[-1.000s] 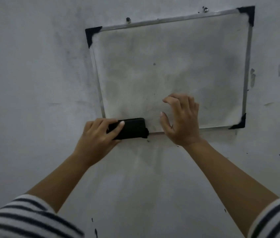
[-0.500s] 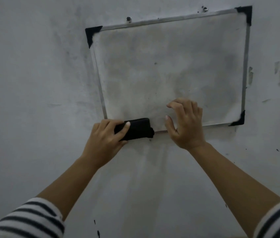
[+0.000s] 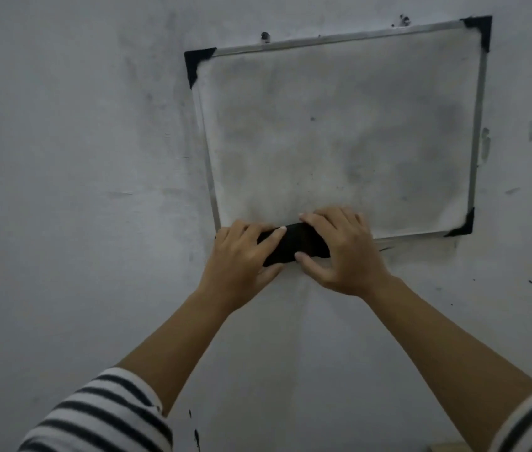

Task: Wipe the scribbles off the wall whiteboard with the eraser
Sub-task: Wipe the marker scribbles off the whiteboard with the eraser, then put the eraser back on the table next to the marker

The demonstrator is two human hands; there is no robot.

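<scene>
Whiteboard: hangs on the wall, metal-framed and slightly askew, its right side higher. Its surface is smeared with grey haze, darkest toward the right; I can make out no clear lines, only one small dark dot near the middle. Black corner caps show at three corners; the lower left corner is hidden behind the left hand.

Eraser: black, oblong, lying across the board's bottom rail left of centre, a little tilted, partly over the board and partly over the wall below it.

Left hand: grips the eraser's left end, fingers curled over it, one finger laid along its top.

Right hand: grips the right end, fingers over the upper edge, thumb pressed under the lower edge. The two hands almost meet over the eraser.

Two small fasteners sit just above the top rail.

Wall: pale grey, scuffed, flecked with dark marks beside and beneath the board.

Sleeves: striped dark and white, pushed up on both forearms.
</scene>
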